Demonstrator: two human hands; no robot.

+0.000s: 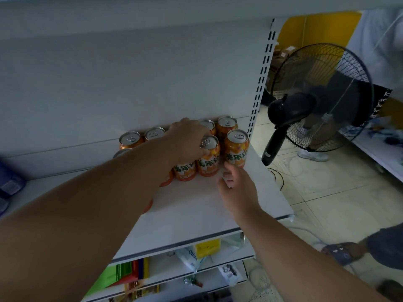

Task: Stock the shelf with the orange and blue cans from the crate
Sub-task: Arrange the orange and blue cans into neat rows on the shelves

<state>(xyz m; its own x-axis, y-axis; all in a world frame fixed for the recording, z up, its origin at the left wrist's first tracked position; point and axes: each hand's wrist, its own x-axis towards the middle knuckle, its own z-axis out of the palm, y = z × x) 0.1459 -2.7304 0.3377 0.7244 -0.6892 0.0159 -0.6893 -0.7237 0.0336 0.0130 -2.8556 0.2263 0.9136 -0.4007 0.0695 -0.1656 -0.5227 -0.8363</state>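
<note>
The fingers of the left hand (187, 138) were curled down over the top of an orange can (185, 171) in the front row, and the tips were seen to touch the rim of the next can (209, 156) just to their right. That first can was mostly hidden under the hand. The fingers of the right hand (236, 188) were held loosely bent and nothing was gripped; the fingertips were laid against the base of the end can (236, 148), the rightmost of the front row. Beyond both sets of fingers, a back row of orange cans (226, 125) was stood upright against the rear panel, with further cans (130, 140) to the left of the left forearm. All were set on the white shelf (196, 214). No blue can or crate could be made out. Well to the right of the fingers, a black standing fan (316, 101) was placed on the tiled floor. Below the shelf, packaged goods (196, 253) were laid on lower shelves.
</note>
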